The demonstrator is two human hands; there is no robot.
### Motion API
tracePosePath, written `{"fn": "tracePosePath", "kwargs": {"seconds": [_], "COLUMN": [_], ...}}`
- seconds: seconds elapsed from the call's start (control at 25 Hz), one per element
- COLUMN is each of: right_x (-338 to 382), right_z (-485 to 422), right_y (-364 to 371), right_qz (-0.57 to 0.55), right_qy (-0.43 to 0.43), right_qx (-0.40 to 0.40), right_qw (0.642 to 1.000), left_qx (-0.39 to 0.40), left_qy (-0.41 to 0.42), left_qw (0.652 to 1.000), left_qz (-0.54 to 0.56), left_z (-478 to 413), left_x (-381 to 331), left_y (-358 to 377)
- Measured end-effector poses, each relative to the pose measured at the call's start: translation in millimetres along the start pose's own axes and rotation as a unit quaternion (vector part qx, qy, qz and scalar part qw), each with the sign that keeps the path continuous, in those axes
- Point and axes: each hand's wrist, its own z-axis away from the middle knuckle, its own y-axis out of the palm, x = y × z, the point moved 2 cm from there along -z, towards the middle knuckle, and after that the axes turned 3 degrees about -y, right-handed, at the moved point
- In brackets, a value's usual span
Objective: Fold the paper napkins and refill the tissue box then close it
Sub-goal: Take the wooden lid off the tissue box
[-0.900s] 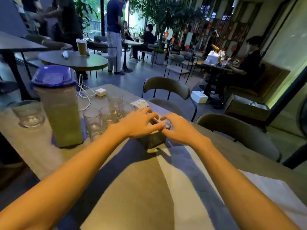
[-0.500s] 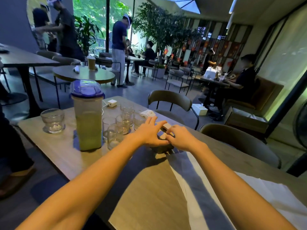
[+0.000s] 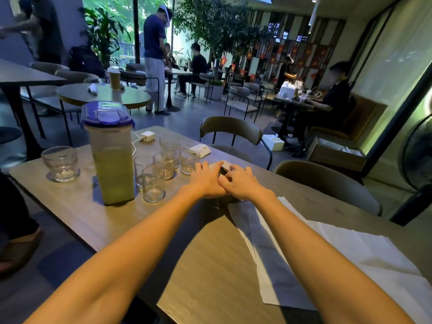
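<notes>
The tissue box stands on the wooden table, almost hidden under both hands; only a pale strip of its top and a dark lower side show. My left hand lies across the top with the fingers stretched out flat. My right hand touches the left one, its fingers bent down over the top's right part by a dark gap. White paper napkins lie spread flat on the table under and beside my right forearm.
Left of the box stand several empty glasses, a tall pitcher with a blue lid and a glass bowl. A white charger and a small white packet lie behind. Two chairs line the far edge.
My two hands have closed in until they touch on the box top. The pale piece seen between the fingers earlier no longer shows. The view has pulled back and risen.
</notes>
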Motion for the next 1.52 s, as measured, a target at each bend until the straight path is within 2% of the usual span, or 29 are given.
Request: {"fn": "tracePosePath", "kwargs": {"seconds": [0.24, 0.4, 1.0, 1.16, 1.52], "right_x": [-6.1, -8.7, -6.0, -12.3, -22.1], "right_z": [-4.1, -8.7, -12.9, -12.8, -17.8], "right_y": [-5.4, -12.0, -23.4, -21.2, -17.1], "right_qz": [-0.002, -0.011, -0.005, -0.013, -0.076], "right_qy": [0.001, -0.002, 0.004, -0.017, -0.01], "right_qx": [0.02, 0.015, 0.005, 0.004, 0.028], "right_qw": [1.0, 1.0, 1.0, 1.0, 0.997], "left_qx": [-0.031, -0.056, -0.065, -0.068, -0.076], "left_qy": [-0.028, -0.01, -0.028, -0.028, -0.027], "left_qw": [0.998, 0.998, 0.997, 0.996, 0.994], "left_qz": [0.043, 0.038, 0.041, 0.053, 0.077], "left_z": [0.6, -0.4, -3.9, -3.6, -2.2], "left_x": [-7.4, -1.1, -4.9, -7.3, -2.4], "left_y": [11.7, 21.4, 26.0, 23.6, 25.5]}}
